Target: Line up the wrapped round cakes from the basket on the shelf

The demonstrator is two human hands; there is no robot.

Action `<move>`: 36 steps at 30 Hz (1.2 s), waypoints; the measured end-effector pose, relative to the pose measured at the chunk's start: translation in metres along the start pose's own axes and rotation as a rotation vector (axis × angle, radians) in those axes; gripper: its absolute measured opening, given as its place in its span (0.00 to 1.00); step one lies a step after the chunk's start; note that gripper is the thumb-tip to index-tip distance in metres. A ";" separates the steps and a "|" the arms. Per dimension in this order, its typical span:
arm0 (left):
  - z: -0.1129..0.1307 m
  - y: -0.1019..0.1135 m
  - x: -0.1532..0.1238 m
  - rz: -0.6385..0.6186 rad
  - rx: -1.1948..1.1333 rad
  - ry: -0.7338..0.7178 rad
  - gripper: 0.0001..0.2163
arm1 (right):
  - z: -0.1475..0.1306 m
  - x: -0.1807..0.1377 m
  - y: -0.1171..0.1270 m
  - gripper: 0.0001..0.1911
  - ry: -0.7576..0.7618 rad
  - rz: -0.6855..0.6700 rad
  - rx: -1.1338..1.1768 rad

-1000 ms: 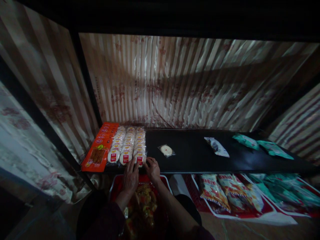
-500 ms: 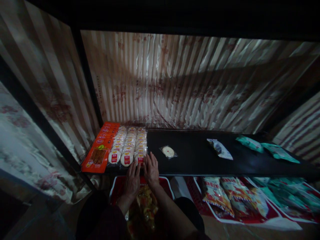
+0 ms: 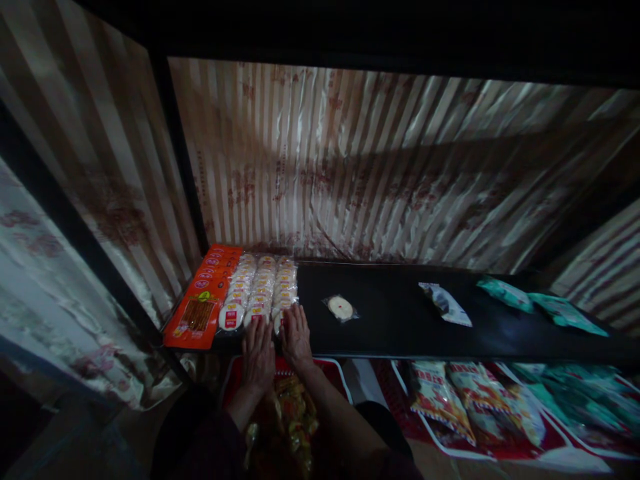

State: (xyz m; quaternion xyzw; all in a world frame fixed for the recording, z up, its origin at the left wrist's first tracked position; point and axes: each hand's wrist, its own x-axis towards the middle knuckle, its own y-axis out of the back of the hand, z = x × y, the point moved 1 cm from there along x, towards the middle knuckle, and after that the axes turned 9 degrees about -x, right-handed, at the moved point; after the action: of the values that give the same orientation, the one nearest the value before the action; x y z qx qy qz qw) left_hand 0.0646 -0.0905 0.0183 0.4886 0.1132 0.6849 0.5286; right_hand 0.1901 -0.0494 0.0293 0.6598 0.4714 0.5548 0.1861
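Three rows of round white wrapped crackers (image 3: 261, 287) overlap from back to front on the black shelf (image 3: 385, 333). At the front end of the middle row lies my left hand (image 3: 259, 350), fingers stretched out over the nearest cracker. My right hand (image 3: 296, 337) rests flat at the front of the right-hand row, fingertips on its wrapping. Both hands look open, with nothing gripped. Left of the rows, an orange snack packet (image 3: 200, 303) lies flat. A single wrapped cracker (image 3: 341, 308) sits alone to the right.
Farther right on the shelf lie a white-and-dark packet (image 3: 445, 304) and two green packets (image 3: 505, 293). Below stand a red basket (image 3: 345, 387) with yellowish packets and more baskets (image 3: 445, 450) of snack bags. A striped curtain (image 3: 320, 160) hangs behind; black posts (image 3: 180, 147) frame the shelf.
My left hand has shifted left, from between the middle and right rows to the middle row's front. The right hand stays by the right row. The view has moved slightly.
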 end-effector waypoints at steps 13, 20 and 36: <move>-0.024 0.005 0.025 -0.001 0.167 -0.070 0.24 | -0.010 0.011 0.004 0.26 -0.008 -0.180 -0.161; -0.024 0.005 0.025 -0.011 0.210 -0.080 0.24 | -0.010 0.015 0.004 0.26 0.005 -0.171 -0.194; -0.023 0.005 0.024 -0.004 0.311 -0.111 0.25 | -0.012 0.022 0.006 0.26 0.009 -0.238 -0.281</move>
State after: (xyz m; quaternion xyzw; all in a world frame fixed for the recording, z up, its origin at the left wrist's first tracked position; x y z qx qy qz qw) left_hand 0.0443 -0.0637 0.0235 0.6013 0.1894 0.6301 0.4533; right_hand 0.1804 -0.0376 0.0502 0.5643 0.4650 0.5922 0.3387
